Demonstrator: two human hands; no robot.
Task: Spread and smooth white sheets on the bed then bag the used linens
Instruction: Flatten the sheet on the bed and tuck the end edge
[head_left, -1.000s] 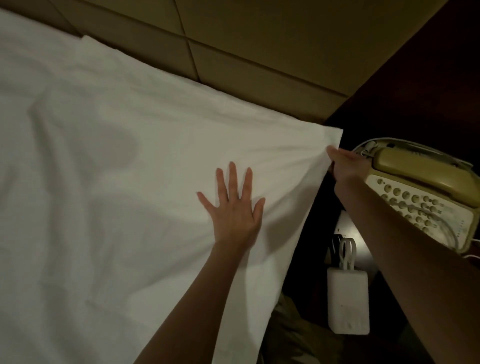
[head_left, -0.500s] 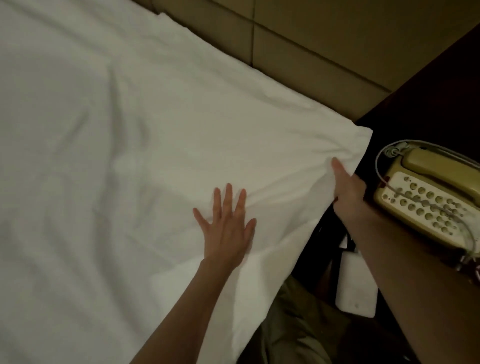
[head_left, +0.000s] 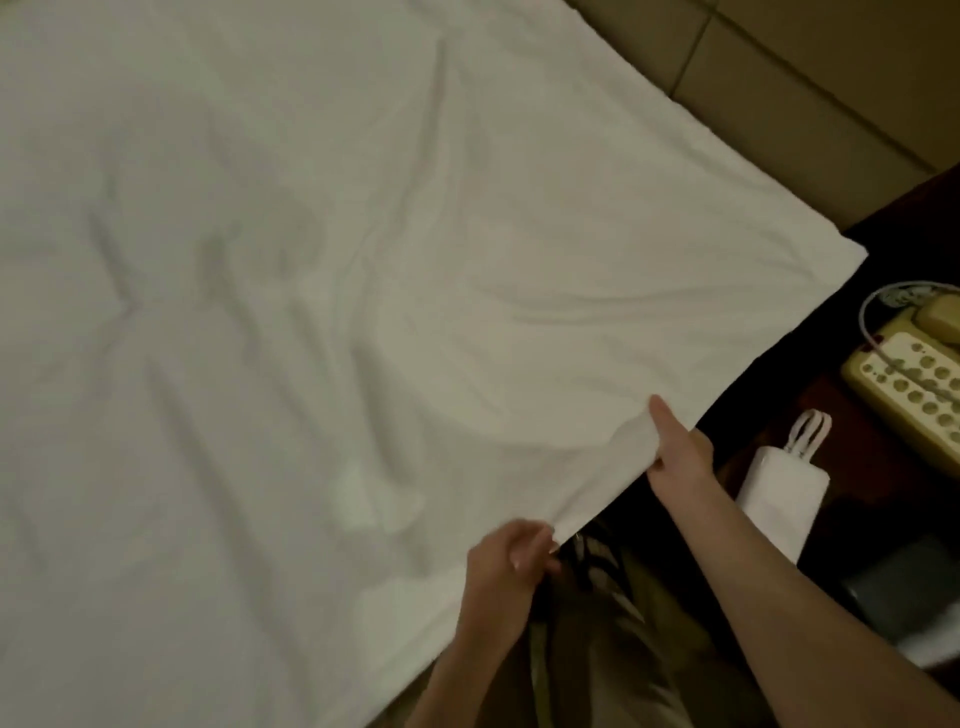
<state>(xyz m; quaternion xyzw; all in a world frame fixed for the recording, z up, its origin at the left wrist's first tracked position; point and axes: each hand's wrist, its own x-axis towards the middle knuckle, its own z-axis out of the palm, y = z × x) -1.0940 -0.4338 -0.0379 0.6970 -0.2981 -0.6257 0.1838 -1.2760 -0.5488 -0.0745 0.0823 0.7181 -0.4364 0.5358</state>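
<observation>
Fingers of the left hand (head_left: 506, 564) curled round the near side edge of the creased white cotton bed sheet (head_left: 322, 291), gripping a small gather of cloth. Right hand (head_left: 675, 449) pinched on the same edge, just beyond the left hand and up toward the headboard, thumb laid on top of the fabric and remaining fingers tucked out of sight beneath it. Stretch of sheet edge between the two hands lifted into a soft raised fold. Spread out ahead and to the left of both hands, reaching away across the bed, marked with long shallow wrinkles and several darker shadowed patches. Far corner of the sheet ended well beyond the right hand, beside the padded beige panelled headboard (head_left: 810, 98). Lay to the right of the right forearm on a dark wooden nightstand (head_left: 893, 228): a white rectangular power bank (head_left: 769, 493) with looped white cables at its top, near the wrist, and farther right a cream push-button corded telephone (head_left: 906, 379), partly cut off by the frame. Sat between the two forearms, close below the left hand, blurred olive-coloured clothing (head_left: 613, 639).
</observation>
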